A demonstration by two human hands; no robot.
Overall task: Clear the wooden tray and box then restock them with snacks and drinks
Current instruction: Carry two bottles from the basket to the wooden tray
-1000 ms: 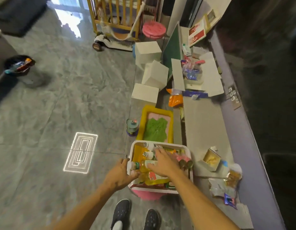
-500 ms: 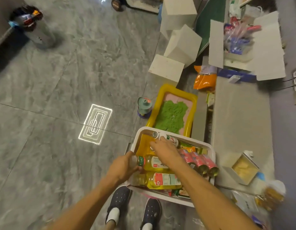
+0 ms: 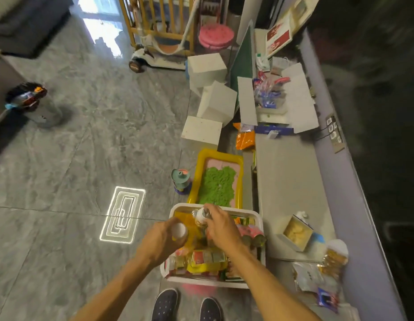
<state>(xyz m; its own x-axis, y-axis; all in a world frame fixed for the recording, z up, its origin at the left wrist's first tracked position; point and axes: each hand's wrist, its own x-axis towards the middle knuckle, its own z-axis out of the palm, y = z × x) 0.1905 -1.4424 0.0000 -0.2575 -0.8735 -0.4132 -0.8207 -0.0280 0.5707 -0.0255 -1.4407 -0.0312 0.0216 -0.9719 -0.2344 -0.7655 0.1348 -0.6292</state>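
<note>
A white plastic basket point(image 3: 257, 216) sits on the floor in front of my feet, full of drink bottles, cans and snack packets. My left hand point(image 3: 159, 242) grips a yellow drink bottle point(image 3: 186, 230) with a white cap, lifted upright above the basket's left side. My right hand point(image 3: 221, 228) is closed around a second bottle point(image 3: 202, 215) with a white cap, held up over the basket's far edge. More yellow bottles point(image 3: 206, 259) and reddish cans point(image 3: 253, 236) lie in the basket beneath my hands. No wooden tray or box can be made out.
A yellow tray of green sand point(image 3: 218, 179) lies just beyond the basket, a small teal cup point(image 3: 181, 179) beside it. A low grey ledge point(image 3: 289, 181) on the right carries an open carton point(image 3: 294, 232) and snack bags point(image 3: 326, 267). White boxes point(image 3: 216, 105) stand farther back. A bin point(image 3: 31, 101) is far left.
Both hands have lifted bottles out of the basket and turned them upright; before they were reaching down onto bottles lying flat. The camera has tilted back up.
</note>
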